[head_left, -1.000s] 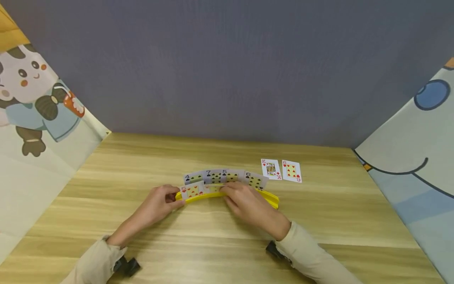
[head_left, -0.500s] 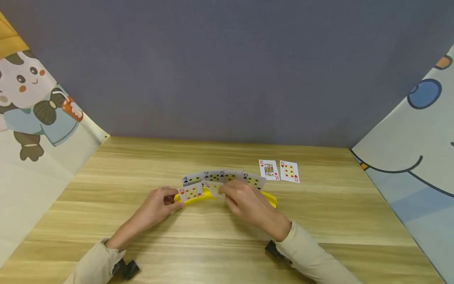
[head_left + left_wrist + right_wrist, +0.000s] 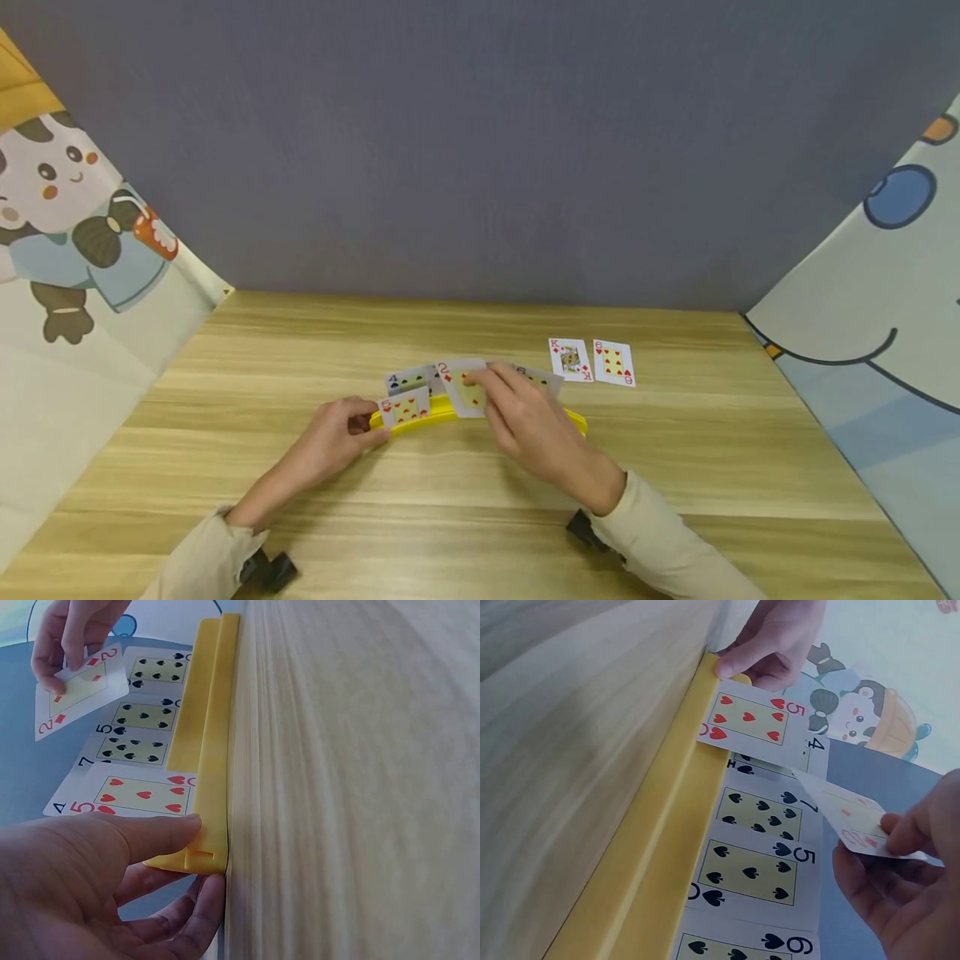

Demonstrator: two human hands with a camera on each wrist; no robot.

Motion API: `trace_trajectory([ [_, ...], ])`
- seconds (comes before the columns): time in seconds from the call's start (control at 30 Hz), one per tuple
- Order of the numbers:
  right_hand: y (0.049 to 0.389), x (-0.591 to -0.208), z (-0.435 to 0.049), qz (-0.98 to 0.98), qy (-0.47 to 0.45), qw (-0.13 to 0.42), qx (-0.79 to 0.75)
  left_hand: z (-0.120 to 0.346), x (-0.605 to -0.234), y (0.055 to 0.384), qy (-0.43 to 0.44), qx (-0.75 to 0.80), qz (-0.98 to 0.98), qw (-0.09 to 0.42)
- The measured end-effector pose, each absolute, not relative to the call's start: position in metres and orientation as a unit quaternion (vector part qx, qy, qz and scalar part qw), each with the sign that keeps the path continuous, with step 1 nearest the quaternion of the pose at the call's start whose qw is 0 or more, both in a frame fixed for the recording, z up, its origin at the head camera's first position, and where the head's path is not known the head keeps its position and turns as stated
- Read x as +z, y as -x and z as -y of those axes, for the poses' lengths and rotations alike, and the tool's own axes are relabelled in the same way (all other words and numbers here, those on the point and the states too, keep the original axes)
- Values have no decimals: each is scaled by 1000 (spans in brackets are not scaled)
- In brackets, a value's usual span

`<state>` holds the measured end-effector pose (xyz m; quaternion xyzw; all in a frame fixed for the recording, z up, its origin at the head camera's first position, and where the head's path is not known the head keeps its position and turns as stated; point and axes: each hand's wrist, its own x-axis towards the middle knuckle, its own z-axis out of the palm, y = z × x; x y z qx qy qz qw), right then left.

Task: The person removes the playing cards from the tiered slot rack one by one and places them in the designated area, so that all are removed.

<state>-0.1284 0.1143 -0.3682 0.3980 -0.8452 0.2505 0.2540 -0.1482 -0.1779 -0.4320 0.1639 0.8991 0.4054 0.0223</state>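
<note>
1. Card [image 3: 461,393], white, rectangular and thin, the two of diamonds: its long axis rises steeply above the table, leaning leftward at the top in the head view, its printed face towards the person and one short end pointing down.
2. It is in the right hand [image 3: 536,425], thumb and fingers pinching it by its right side. The left hand [image 3: 333,433] is off to its left, the two hands well apart.
3. Red numerals and diamonds mark it, with a pale yellow panel within a white border.
4. Just below and apart from it lies the curved yellow plastic card holder [image 3: 214,765], running left to right; the left hand clamps its left end.
5. By that hand, a white five of hearts [image 3: 405,407] stands in the front of the holder, before four overlapping white spade cards [image 3: 750,871]: four, seven, five, six.
6. Beyond, to the right, a white king of diamonds [image 3: 571,360] and a white heart card [image 3: 614,363] lie side by side on the wood-grained table [image 3: 420,533].
</note>
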Motion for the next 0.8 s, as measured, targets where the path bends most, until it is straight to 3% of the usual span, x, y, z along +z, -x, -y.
trace_trajectory([
  [0.3, 128, -366, -127, 840, -382, 259, 285, 179, -433, 148, -175, 402, -899, 15],
  [0.8, 137, -351, -189, 825, -299, 288, 383, 180, -433, 149, -176, 402, -898, 17],
])
